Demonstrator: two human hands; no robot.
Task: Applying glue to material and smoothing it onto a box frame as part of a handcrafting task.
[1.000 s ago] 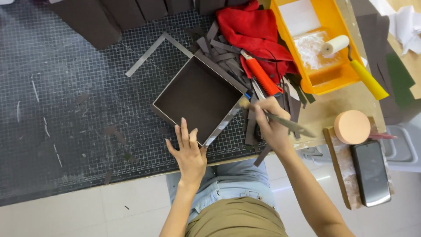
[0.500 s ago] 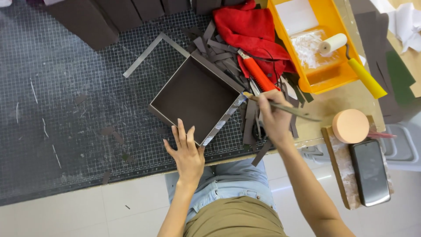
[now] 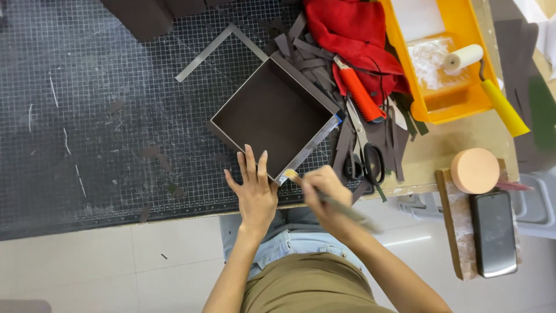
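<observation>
A square dark brown box (image 3: 277, 115) lies turned like a diamond on the black gridded cutting mat (image 3: 87, 116), its near corner just in front of the person. The left hand (image 3: 253, 189) lies flat with fingers stretched and a little spread, fingertips pressing the box's near edge. The right hand (image 3: 327, 191) is closed around a thin brush (image 3: 324, 196), blurred along its handle, whose pale tip touches the box's light grey side strip at the near corner. The two hands sit close together, not touching. Just right of the box, loose dark brown strips (image 3: 341, 145) are heaped, with black-handled scissors (image 3: 364, 152) and an orange utility knife (image 3: 360, 93) lying among them. Behind these a crumpled red cloth (image 3: 347, 29) rests beside a yellow tray (image 3: 463, 101), which holds a small white roller (image 3: 463, 58) with a yellow handle and a whitish film of paste. A grey L-shaped strip (image 3: 214, 46) lies on the mat beyond the box, and dark brown blocks (image 3: 139, 14) stand at the mat's far edge. To the right, on bare pale wood of the bench (image 3: 452, 139), a round peach-coloured sponge (image 3: 475, 170) sits on a paste-smeared board (image 3: 457, 232) next to a dark phone (image 3: 493, 232). Pale paper scraps dot the mat, and white floor tiles (image 3: 116, 261) show below the bench edge
</observation>
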